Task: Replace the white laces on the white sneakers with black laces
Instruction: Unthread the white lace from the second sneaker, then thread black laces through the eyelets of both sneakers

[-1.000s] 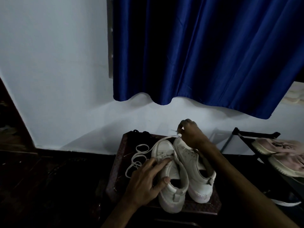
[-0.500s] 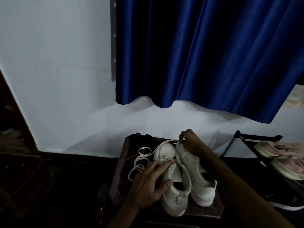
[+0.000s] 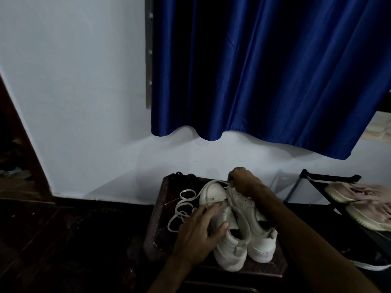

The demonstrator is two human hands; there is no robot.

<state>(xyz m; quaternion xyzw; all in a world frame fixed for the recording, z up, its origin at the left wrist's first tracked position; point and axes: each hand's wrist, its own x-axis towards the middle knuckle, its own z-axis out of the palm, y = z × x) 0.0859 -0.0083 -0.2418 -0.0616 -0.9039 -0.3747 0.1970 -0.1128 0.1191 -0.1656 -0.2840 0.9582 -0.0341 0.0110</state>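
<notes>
**Both hands on the white sneakers, one lace pulled loose**

Left of the white sneakers (image 3: pixel 239 227), a white lace (image 3: pixel 183 210) lies in loose loops on the dark surface (image 3: pixel 156 220). One strand of it runs back over the toe of the nearer shoe. Behind those loops, at the far edge, sits a dark tangle of cord (image 3: pixel 184 177), too dim to make out further.

The left hand (image 3: pixel 201 233) lies flat on the left shoe of the pair, fingers spread and nearly straight across its lace area, thumb against the tongue.

The sneakers stand side by side, toes toward the wall.

At the toe end of the right shoe, the right hand (image 3: pixel 243 180) is curled tight, its fingertips pinching the white lace.

Right of the sneakers, pink shoes (image 3: pixel 359 197) rest on a black rack (image 3: pixel 330 178).
</notes>
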